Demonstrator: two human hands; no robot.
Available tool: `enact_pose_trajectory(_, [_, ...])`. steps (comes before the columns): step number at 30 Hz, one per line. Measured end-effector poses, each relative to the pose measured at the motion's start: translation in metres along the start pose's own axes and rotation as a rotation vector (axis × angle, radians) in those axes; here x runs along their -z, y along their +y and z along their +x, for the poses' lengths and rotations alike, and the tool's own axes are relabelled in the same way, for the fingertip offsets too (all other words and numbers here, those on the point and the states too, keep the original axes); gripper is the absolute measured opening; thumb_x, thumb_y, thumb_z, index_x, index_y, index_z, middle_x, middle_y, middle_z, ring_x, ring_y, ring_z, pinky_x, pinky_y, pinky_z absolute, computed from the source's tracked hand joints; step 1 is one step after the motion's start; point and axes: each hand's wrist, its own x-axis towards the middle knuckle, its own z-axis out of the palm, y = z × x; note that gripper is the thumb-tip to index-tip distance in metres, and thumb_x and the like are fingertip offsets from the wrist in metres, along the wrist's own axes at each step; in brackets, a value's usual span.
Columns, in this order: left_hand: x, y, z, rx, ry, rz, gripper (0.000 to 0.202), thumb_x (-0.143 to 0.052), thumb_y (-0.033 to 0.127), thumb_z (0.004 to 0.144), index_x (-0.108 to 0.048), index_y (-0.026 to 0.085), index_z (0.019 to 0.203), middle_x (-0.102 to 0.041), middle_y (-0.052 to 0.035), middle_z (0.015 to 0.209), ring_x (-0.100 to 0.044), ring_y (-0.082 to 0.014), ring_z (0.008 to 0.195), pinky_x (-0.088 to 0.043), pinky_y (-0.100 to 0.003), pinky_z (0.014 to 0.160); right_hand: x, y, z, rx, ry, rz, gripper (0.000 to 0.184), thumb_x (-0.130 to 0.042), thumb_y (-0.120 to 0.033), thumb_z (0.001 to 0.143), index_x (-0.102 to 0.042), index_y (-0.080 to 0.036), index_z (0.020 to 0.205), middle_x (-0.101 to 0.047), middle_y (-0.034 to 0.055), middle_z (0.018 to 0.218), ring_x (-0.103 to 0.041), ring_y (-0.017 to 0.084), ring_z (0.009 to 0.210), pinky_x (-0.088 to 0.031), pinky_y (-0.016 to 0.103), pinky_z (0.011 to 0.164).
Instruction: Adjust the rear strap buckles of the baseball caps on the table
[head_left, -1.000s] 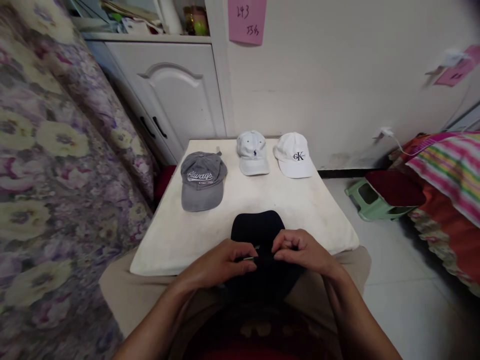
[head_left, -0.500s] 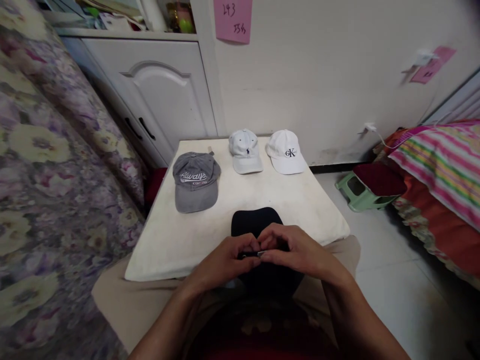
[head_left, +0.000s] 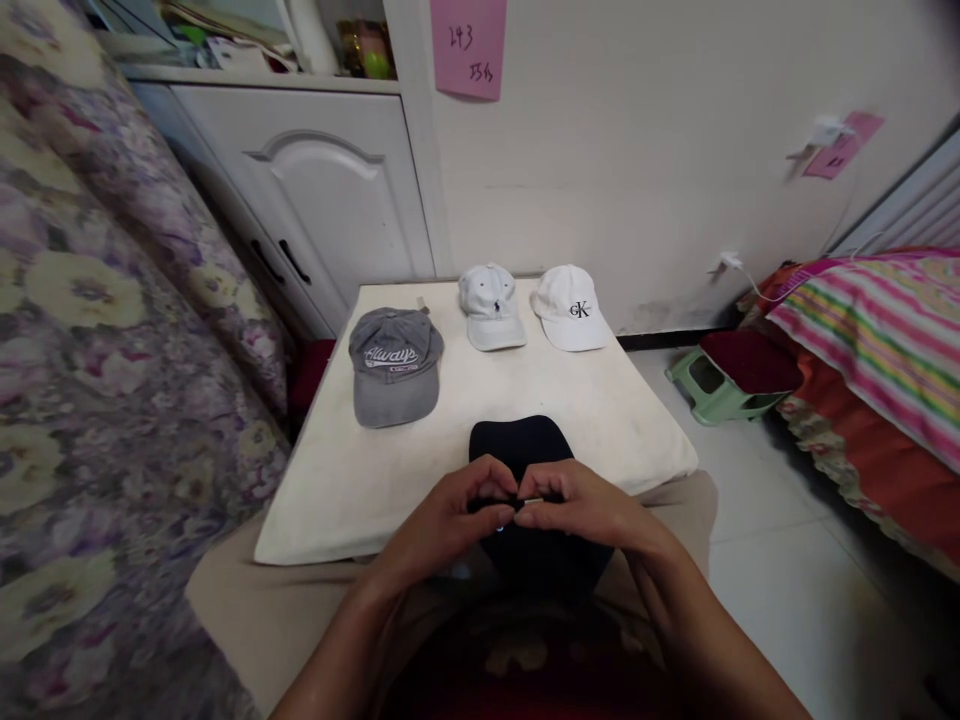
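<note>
A dark navy cap lies at the near edge of the white table, its brim pointing away from me. My left hand and my right hand meet over its back, fingertips pinched together on the cap's strap, where a small metal buckle shows between them. Both hands are closed. The rear of the cap is hidden under my hands.
A grey cap lies at the table's left, a pale blue cap and a white cap at its far edge. A floral sofa is at left, a white cupboard behind, a green stool and striped bedding at right.
My hands have drawn closer together over the dark cap's strap, fingertips now touching. The view has shifted slightly. The caps on the table have not moved.
</note>
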Motion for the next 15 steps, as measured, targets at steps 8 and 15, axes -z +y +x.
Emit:
enact_pose_trajectory(8, [0.01, -0.006, -0.004, -0.057, 0.012, 0.003, 0.02, -0.055, 0.034, 0.093, -0.061, 0.02, 0.106, -0.059, -0.0015, 0.094, -0.052, -0.0172, 0.087, -0.041, -0.027, 0.076, 0.006, 0.007, -0.001, -0.058, -0.005, 0.187, 0.027, -0.07, -0.044, 0.084, -0.062, -0.018, 0.082, -0.049, -0.0047, 0.067, -0.041, 0.007, 0.054, -0.032, 0.02, 0.048])
enact_pose_trajectory(15, [0.011, -0.003, 0.012, -0.124, 0.076, 0.105, 0.021, -0.048, 0.035, 0.098, -0.064, 0.021, 0.102, -0.059, -0.0006, 0.093, -0.052, -0.017, 0.087, -0.038, -0.027, 0.077, 0.003, 0.012, -0.002, -0.034, 0.007, 0.274, 0.025, -0.069, -0.039, 0.084, -0.057, -0.019, 0.081, -0.047, -0.0071, 0.065, -0.044, 0.006, 0.05, -0.036, 0.018, 0.047])
